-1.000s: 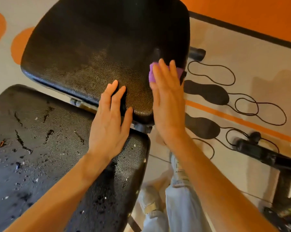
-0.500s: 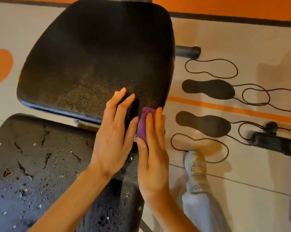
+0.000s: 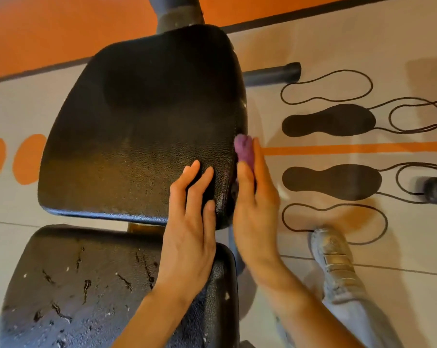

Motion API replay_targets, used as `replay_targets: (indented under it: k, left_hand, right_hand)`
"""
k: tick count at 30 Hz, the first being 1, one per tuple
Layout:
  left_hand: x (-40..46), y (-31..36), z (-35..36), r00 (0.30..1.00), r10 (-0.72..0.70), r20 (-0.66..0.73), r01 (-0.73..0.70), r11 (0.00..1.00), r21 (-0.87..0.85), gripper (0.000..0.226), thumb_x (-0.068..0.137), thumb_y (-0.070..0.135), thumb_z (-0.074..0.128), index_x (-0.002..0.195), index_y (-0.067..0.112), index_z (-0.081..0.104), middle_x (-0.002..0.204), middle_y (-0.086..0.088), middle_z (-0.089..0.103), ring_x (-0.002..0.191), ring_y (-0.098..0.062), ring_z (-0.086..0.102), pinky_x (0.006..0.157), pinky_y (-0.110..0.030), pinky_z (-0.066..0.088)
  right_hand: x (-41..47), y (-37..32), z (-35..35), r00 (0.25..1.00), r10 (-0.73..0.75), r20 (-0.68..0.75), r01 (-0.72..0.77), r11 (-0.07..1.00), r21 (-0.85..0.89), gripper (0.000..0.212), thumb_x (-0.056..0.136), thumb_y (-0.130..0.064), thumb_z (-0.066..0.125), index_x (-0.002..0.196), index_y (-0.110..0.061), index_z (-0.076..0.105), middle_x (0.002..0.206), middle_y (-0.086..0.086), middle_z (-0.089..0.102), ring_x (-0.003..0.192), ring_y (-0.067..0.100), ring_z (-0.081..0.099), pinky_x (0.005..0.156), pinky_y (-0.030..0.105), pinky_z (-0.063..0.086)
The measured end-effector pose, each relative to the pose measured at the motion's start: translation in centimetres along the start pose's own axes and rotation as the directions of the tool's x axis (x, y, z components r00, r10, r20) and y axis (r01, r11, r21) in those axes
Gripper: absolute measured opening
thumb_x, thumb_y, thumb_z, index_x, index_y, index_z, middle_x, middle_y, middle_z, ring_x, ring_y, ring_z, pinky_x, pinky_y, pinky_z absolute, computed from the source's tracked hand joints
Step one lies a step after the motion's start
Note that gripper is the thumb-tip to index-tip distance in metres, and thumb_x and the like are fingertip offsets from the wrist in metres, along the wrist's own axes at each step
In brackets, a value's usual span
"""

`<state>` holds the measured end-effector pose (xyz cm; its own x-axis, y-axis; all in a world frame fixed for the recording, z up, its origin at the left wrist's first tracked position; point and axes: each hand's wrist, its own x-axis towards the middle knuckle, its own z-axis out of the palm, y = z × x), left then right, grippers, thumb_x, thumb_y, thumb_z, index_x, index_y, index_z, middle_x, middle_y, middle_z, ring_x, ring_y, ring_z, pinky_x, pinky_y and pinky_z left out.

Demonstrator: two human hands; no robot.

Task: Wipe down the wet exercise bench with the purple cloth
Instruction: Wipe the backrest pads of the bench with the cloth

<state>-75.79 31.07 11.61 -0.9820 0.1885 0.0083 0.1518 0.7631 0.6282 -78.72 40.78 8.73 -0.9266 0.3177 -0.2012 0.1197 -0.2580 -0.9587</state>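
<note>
The black exercise bench has two pads: the far seat pad [image 3: 142,126] with a fine film of moisture, and the near pad [image 3: 81,285] dotted with water drops and streaks. My left hand [image 3: 189,222] rests flat, fingers straight, on the far pad's near right corner. My right hand [image 3: 255,204] presses the purple cloth [image 3: 243,151] with straight fingers against the right side edge of the far pad. Only the cloth's upper end shows beyond my fingertips.
The floor is beige with orange bands and black footprint markings [image 3: 330,119] to the right. A dark bench foot bar [image 3: 272,74] sticks out at the far right. My grey shoe [image 3: 330,254] stands at the lower right. A dark object [image 3: 436,189] lies at the right edge.
My right hand has slid the cloth from the far pad's near corner onto its right side edge and farther along it. My left hand stays on the pad's corner.
</note>
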Motion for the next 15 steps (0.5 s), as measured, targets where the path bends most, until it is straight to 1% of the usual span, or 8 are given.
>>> replay_targets:
  k: [1, 3, 6, 8, 9, 12, 13, 15]
  left_hand:
    - [-0.1, -0.1, 0.0, 1.0, -0.004, -0.009, 0.004, 1.0, 0.018, 0.042, 0.105, 0.021, 0.032, 0.144, 0.035, 0.031, 0.154, 0.018, 0.022, 0.148, -0.004, 0.02, 0.119, -0.024, 0.022]
    - [-0.2, -0.5, 0.1, 1.0, -0.01, -0.015, 0.011, 0.999, 0.046, 0.044, 0.105, 0.019, 0.033, 0.146, 0.032, 0.03, 0.155, 0.01, 0.023, 0.149, -0.007, 0.019, 0.119, -0.028, 0.023]
    - [-0.1, -0.6, 0.1, 1.0, -0.024, 0.004, 0.024, 0.999, 0.022, 0.044, 0.103, 0.02, 0.032, 0.146, 0.03, 0.031, 0.156, 0.009, 0.023, 0.149, -0.008, 0.02, 0.12, -0.028, 0.023]
    - [0.0, -0.3, 0.1, 0.999, -0.032, -0.004, 0.032, 0.999, 0.02, 0.043, 0.103, 0.022, 0.031, 0.145, 0.031, 0.031, 0.156, 0.01, 0.023, 0.149, -0.008, 0.02, 0.12, -0.025, 0.022]
    - [0.1, -0.2, 0.1, 0.999, -0.034, -0.005, 0.034, 0.999, 0.02, 0.043, 0.102, 0.023, 0.031, 0.145, 0.033, 0.031, 0.156, 0.011, 0.023, 0.149, -0.008, 0.021, 0.12, -0.023, 0.021]
    - [0.2, -0.1, 0.2, 0.999, -0.048, -0.006, 0.048, 0.998, 0.039, 0.045, 0.102, 0.024, 0.031, 0.146, 0.033, 0.03, 0.156, 0.011, 0.024, 0.149, -0.008, 0.02, 0.119, -0.018, 0.02]
    - [0.1, -0.1, 0.1, 0.998, -0.055, -0.008, 0.055, 0.997, 0.045, 0.045, 0.102, 0.025, 0.031, 0.146, 0.032, 0.03, 0.156, 0.011, 0.024, 0.149, -0.008, 0.021, 0.118, -0.018, 0.02]
    - [0.0, -0.1, 0.0, 0.997, -0.079, 0.001, 0.079, 0.995, 0.06, 0.045, 0.101, 0.025, 0.034, 0.146, 0.031, 0.033, 0.154, 0.012, 0.026, 0.147, -0.007, 0.024, 0.117, -0.017, 0.022]
  right_hand:
    - [3.0, -0.7, 0.0, 0.998, 0.049, -0.039, -0.05, 0.999, -0.02, 0.042, 0.104, -0.024, 0.035, 0.146, -0.02, 0.037, 0.144, -0.013, 0.047, 0.128, -0.006, 0.042, 0.112, 0.028, 0.036]
    - [5.4, -1.2, 0.3, 0.997, 0.019, -0.081, -0.023, 0.999, -0.041, 0.041, 0.104, -0.025, 0.034, 0.145, -0.024, 0.035, 0.143, -0.011, 0.047, 0.126, -0.006, 0.043, 0.111, 0.026, 0.037]
    - [-2.2, 0.0, 0.1, 1.0, -0.002, -0.027, 0.002, 1.0, 0.008, 0.045, 0.102, -0.026, 0.039, 0.147, -0.028, 0.032, 0.147, -0.021, 0.04, 0.136, -0.005, 0.035, 0.112, 0.018, 0.032]
    - [-6.2, 0.2, -0.1, 0.999, -0.052, -0.004, 0.052, 0.996, -0.073, 0.047, 0.101, -0.028, 0.042, 0.147, -0.025, 0.033, 0.148, -0.021, 0.038, 0.136, -0.005, 0.035, 0.109, 0.013, 0.031]
    - [-5.3, 0.6, -0.1, 0.999, -0.049, -0.013, 0.048, 0.995, -0.085, 0.047, 0.1, -0.03, 0.042, 0.147, -0.024, 0.034, 0.146, -0.021, 0.041, 0.133, -0.007, 0.038, 0.106, 0.01, 0.032]
    - [3.4, -0.3, 0.2, 0.991, 0.119, -0.057, -0.117, 0.992, 0.038, 0.043, 0.102, -0.029, 0.04, 0.144, -0.024, 0.04, 0.127, -0.03, 0.049, 0.112, -0.024, 0.045, 0.094, 0.0, 0.034]
    - [5.5, -0.7, 0.1, 0.99, 0.128, -0.051, -0.124, 0.99, 0.063, 0.041, 0.102, -0.028, 0.039, 0.143, -0.023, 0.042, 0.121, -0.03, 0.051, 0.106, -0.026, 0.046, 0.091, -0.002, 0.033]
    - [4.8, -0.7, 0.3, 0.992, 0.115, -0.043, -0.111, 0.991, 0.076, 0.041, 0.103, -0.03, 0.038, 0.144, -0.027, 0.04, 0.124, -0.032, 0.05, 0.11, -0.025, 0.045, 0.093, -0.001, 0.033]
